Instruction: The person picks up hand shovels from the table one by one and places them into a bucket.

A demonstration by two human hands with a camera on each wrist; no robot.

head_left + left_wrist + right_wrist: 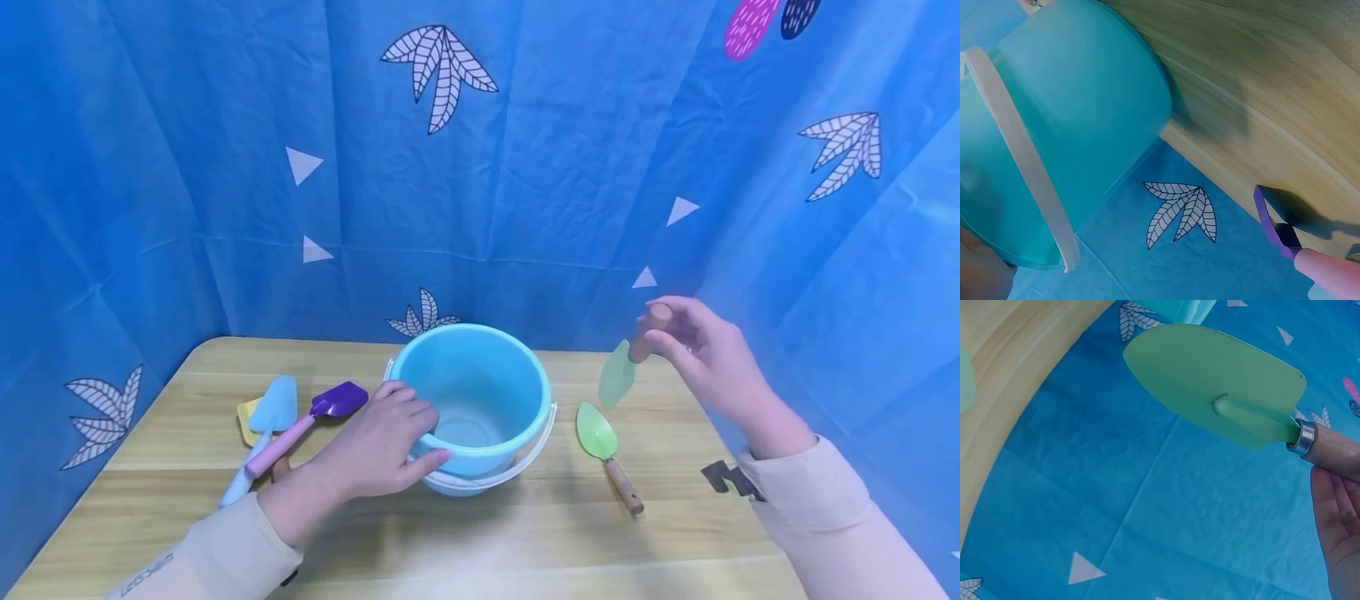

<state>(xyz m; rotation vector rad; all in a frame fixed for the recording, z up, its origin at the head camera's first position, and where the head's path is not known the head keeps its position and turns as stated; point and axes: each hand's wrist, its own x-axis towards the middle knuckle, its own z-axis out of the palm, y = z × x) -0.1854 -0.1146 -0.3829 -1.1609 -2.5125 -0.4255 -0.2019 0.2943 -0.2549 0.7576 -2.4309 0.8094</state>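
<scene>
A light blue bucket (480,460) with a white handle (1029,156) stands on the table. My left hand (386,446) grips its near left rim. Raised to the right of the bucket, my right hand (708,350) pinches the wooden handle of a green trowel (1210,387), whose blade points down in the head view. Below it a second green trowel (597,431) lies on the table, its wooden handle toward me. Left of the bucket lie a purple shovel (339,400) with a pink handle and a light blue shovel (275,406), partly over a yellow tool (246,423).
The wooden table (525,554) has a rounded far left corner. Blue cloth (562,167) with leaf and triangle prints hangs behind the table and along both sides. My left forearm hides part of the tools on the left.
</scene>
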